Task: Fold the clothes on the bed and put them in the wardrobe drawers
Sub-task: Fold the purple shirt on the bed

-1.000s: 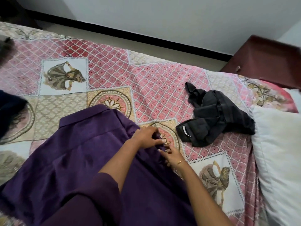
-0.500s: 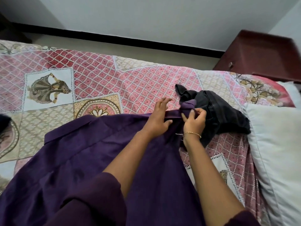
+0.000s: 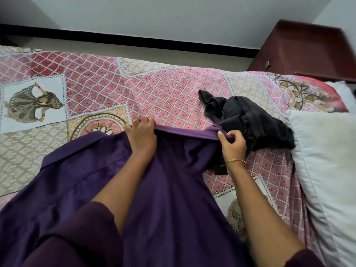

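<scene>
A large purple garment (image 3: pixel 169 189) lies spread over the near half of the bed (image 3: pixel 154 89), which wears a pink patterned cover. My left hand (image 3: pixel 141 134) grips the garment's far hem with curled fingers. Further right, my right hand (image 3: pixel 232 143) pinches the same hem, so the edge runs taut between both hands. A crumpled dark grey garment (image 3: pixel 246 120) sits on the bed just beyond my right hand, and the purple hem overlaps its near edge.
A white pillow (image 3: pixel 325 160) lies along the bed's right side. A dark red wooden bedside cabinet (image 3: pixel 308 49) with a knob stands at the far right. Bare floor and a white wall run behind the bed.
Both hands lifted the purple hem from near my body toward the bed's middle, then moved apart along it, the left hand sliding left. Its fingers went from flat to curled round the hem.
</scene>
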Tool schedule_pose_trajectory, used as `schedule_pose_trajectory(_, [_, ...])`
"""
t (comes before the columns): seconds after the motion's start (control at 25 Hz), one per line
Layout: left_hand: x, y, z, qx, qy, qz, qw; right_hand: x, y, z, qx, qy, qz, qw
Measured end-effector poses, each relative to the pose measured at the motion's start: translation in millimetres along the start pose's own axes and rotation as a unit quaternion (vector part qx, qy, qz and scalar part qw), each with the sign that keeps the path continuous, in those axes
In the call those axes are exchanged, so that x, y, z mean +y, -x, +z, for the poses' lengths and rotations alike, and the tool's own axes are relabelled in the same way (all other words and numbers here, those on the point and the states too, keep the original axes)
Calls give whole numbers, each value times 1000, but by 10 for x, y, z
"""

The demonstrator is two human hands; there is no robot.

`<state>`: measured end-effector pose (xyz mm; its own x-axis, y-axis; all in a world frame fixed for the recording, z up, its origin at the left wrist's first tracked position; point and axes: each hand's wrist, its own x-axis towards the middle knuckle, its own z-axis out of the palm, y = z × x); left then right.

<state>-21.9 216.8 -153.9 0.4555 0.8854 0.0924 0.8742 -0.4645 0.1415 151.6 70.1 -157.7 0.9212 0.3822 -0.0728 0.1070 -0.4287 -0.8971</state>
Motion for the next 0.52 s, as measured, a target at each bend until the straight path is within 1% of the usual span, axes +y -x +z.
schedule_pose_trajectory(0.04, [4, -73, -5, 40, 17, 13, 999, -38, -11, -15, 48, 14, -20, 999])
schedule_pose_trajectory(0.08, [13, -129, -21, 48, 23, 19, 998, -70, -27, -14, 101, 38, -52, 993])
schedule_pose_trajectory(0.12, [37, -171, -30, 39, 30, 16, 999, -99, -38, -5, 146, 69, -99, 982])
schedule_pose_trajectory(0.16, [74, -177, -60, 25, 46, -1, 999, -121, -49, 12, 171, 91, -148, 970])
schedule_pose_trajectory(0.2, [119, -147, -64, 18, 75, -23, 997, -155, -55, 30, 176, 101, -183, 962])
schedule_pose_trajectory(0.24, [161, -66, -69, 3, 95, -25, 995, -205, -60, 42, 165, 101, -204, 960])
schedule_pose_trajectory(0.28, [155, 38, -23, 4, 129, 10, 992, -282, -43, 55, 155, 94, -205, 962])
schedule_pose_trajectory(0.32, [111, 166, 50, -11, 137, 72, 988, -356, 9, 81, 152, 95, -187, 966])
schedule_pose_trajectory(0.36, [40, 293, 202, 25, 129, 119, 984, -459, 116, 121, 155, 98, -161, 970])
schedule_pose_trajectory(0.4, [-27, 411, 291, 12, 169, 104, 980, -558, 265, 188, 146, 105, -130, 975])
schedule_pose_trajectory(0.44, [-56, 487, 355, -38, 258, 47, 964, -656, 456, 294, 94, 129, -108, 981])
schedule_pose_trajectory(0.48, [77, 561, 77, -99, 397, -54, 911, -760, 686, 403, -16, 162, -84, 983])
schedule_pose_trajectory(0.52, [32, 641, 154, -107, 454, -99, 879, -828, 946, 523, -163, 177, -65, 968])
